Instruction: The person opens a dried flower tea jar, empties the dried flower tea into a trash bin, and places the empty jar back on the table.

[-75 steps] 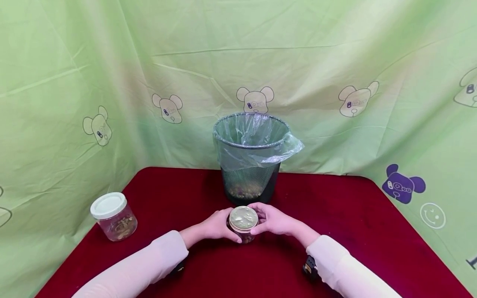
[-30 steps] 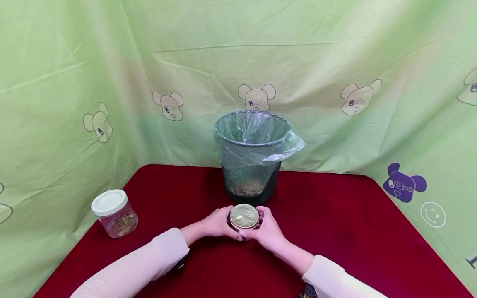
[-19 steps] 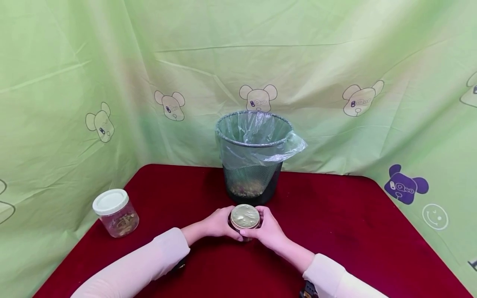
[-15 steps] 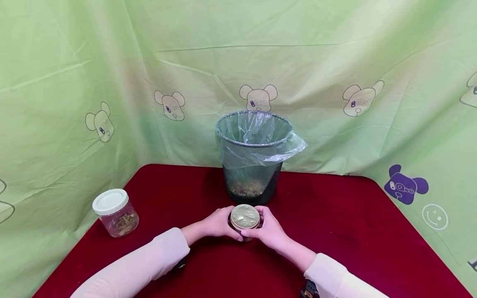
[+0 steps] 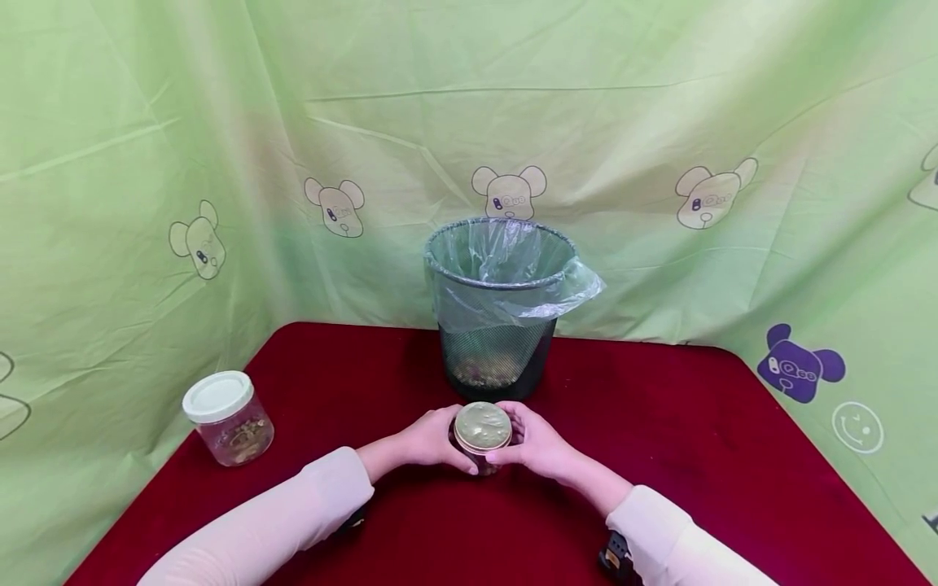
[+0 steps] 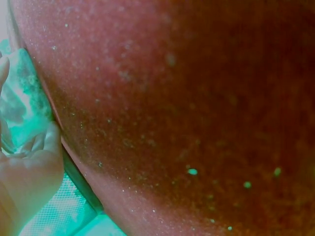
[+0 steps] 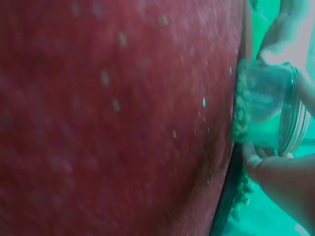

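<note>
Both hands hold a clear jar [image 5: 487,465] with a gold-coloured top [image 5: 482,426], upright near the middle of the red-covered table. On its left side lies the left hand [image 5: 431,439], its thumb in front. The right hand [image 5: 542,443] grips the opposite side, thumb near the front and fingers behind. In the right wrist view the clear jar [image 7: 261,105] shows pale bits gathered at its bottom and ridges round its top. Its contents are mostly hidden by the hands in the head view.
Behind the jar stands a black mesh bin [image 5: 494,350] with a clear bag [image 5: 528,305] over its rim and small bits at the bottom. A white-lidded clear jar [image 5: 230,431] with brownish contents stands at the left table edge. Green printed cloth [image 5: 410,146] hangs round the table [image 5: 659,407].
The right hand closed in round the front of the jar until its thumb met the left one, then drew back to the right side. The left hand and jar have stayed almost still.
</note>
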A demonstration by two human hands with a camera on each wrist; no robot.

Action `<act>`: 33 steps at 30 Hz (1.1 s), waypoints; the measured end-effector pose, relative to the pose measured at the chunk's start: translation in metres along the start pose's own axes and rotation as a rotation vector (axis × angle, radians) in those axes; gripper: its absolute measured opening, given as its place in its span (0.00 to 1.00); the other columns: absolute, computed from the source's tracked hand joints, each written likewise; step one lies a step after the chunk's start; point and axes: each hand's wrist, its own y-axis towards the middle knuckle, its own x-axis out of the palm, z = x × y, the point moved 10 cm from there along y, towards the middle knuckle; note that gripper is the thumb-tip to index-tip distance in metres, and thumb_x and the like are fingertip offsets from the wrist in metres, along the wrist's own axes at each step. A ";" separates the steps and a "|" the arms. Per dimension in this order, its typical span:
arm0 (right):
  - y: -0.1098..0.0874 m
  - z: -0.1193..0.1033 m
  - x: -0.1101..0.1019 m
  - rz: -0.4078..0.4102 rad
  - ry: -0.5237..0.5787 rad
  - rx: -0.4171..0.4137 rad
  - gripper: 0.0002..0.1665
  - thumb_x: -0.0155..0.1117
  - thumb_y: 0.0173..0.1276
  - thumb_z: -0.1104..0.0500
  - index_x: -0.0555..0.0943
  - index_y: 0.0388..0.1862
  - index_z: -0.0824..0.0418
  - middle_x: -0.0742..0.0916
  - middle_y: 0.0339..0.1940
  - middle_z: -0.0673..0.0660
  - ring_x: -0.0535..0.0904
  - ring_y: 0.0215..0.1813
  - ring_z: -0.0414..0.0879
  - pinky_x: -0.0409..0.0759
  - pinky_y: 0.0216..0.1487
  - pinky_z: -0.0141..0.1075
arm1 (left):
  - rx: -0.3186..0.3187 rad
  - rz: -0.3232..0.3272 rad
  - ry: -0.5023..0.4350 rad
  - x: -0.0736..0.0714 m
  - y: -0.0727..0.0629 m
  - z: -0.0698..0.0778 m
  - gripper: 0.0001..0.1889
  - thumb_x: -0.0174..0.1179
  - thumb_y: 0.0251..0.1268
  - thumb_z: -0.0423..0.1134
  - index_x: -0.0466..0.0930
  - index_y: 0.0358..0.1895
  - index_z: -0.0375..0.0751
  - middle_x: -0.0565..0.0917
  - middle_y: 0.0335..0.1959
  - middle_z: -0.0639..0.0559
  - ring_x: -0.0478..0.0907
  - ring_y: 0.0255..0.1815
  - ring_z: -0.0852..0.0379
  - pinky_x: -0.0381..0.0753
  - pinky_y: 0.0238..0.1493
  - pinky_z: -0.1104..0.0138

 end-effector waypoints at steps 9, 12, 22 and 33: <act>0.004 0.000 0.001 -0.144 0.054 -0.006 0.44 0.73 0.57 0.68 0.61 0.68 0.75 0.77 0.61 0.67 0.71 0.64 0.56 0.73 0.59 0.37 | 0.000 -0.003 0.001 0.002 0.000 0.000 0.36 0.82 0.34 0.47 0.75 0.52 0.41 0.81 0.43 0.58 0.77 0.46 0.60 0.75 0.51 0.65; 0.003 -0.001 0.001 -0.152 0.064 -0.008 0.45 0.73 0.57 0.68 0.60 0.69 0.75 0.77 0.61 0.68 0.72 0.64 0.56 0.74 0.58 0.36 | 0.003 -0.003 0.003 0.002 0.000 0.000 0.36 0.82 0.34 0.47 0.75 0.51 0.41 0.81 0.43 0.58 0.77 0.47 0.60 0.75 0.51 0.65; -0.004 -0.001 -0.002 0.045 0.046 0.050 0.50 0.75 0.53 0.69 0.56 0.68 0.79 0.72 0.64 0.73 0.68 0.66 0.63 0.70 0.63 0.49 | 0.005 0.001 0.000 0.001 -0.001 0.001 0.36 0.82 0.34 0.46 0.75 0.52 0.41 0.82 0.43 0.57 0.77 0.46 0.60 0.75 0.51 0.65; -0.021 -0.010 0.003 0.343 0.027 0.093 0.45 0.79 0.46 0.69 0.64 0.61 0.73 0.78 0.56 0.67 0.74 0.59 0.59 0.72 0.60 0.50 | 0.005 -0.002 -0.015 0.001 0.000 0.000 0.37 0.82 0.34 0.45 0.75 0.52 0.40 0.81 0.43 0.57 0.77 0.46 0.60 0.75 0.51 0.65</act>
